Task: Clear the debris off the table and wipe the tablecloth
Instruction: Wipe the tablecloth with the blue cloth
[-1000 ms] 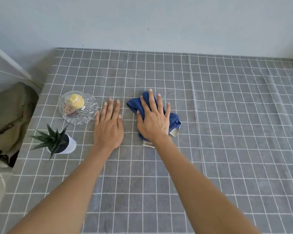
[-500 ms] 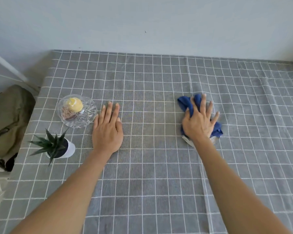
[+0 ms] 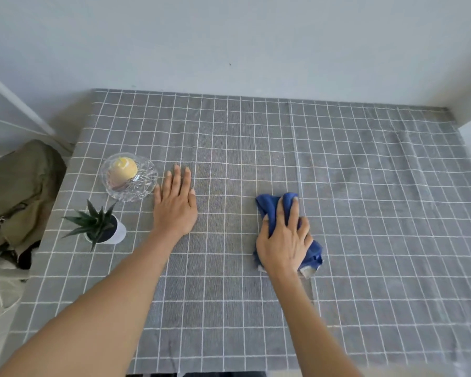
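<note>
The bowl (image 3: 129, 177) sits at the left of the tablecloth (image 3: 365, 186), with the plant (image 3: 101, 227) in front of it. The left hand (image 3: 176, 205) lies just right of the bowl. The cloth (image 3: 269, 205) lies further right, under the right hand (image 3: 283, 240).

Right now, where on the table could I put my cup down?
Bare tablecloth lies right of the blue cloth under the right hand, along the wall, and between the right and left hand. The left edge is crowded: glass bowl and potted plant sit close together.
</note>
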`<state>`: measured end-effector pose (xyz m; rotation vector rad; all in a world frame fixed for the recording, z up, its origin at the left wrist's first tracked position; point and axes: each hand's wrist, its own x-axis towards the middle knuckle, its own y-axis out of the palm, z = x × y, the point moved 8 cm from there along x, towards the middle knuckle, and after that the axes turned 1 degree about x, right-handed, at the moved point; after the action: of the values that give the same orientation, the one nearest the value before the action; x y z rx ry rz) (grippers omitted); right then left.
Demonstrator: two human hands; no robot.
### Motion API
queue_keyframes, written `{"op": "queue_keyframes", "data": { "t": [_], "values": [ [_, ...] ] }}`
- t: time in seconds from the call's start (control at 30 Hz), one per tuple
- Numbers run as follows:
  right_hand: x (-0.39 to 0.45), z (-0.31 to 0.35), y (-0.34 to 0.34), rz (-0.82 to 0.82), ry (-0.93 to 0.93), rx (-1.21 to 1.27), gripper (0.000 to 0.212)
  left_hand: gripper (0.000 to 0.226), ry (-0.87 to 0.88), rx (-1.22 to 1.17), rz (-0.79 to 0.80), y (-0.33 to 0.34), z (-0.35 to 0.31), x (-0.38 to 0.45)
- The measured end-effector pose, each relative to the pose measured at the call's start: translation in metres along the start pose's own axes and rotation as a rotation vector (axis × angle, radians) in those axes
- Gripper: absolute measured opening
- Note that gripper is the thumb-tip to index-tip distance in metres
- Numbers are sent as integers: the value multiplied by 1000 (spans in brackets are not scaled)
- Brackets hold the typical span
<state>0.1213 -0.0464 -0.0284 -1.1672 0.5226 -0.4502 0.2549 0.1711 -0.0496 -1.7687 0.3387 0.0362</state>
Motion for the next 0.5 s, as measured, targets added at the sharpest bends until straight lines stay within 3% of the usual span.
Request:
{"op": "queue_keyframes", "data": {
  "t": [0.2,0.37,0.5],
  "values": [
    [-8,-11,-15,69,-109,16,73,55,61,-77,77,12,-42,-34],
    [17,-25,-41,20,-186,55,58,58,193,-187,153,14,-109,-43],
    [46,-33,-41,119,-227,-8,51,58,263,-230,172,8,-155,-36]
  ]
}}
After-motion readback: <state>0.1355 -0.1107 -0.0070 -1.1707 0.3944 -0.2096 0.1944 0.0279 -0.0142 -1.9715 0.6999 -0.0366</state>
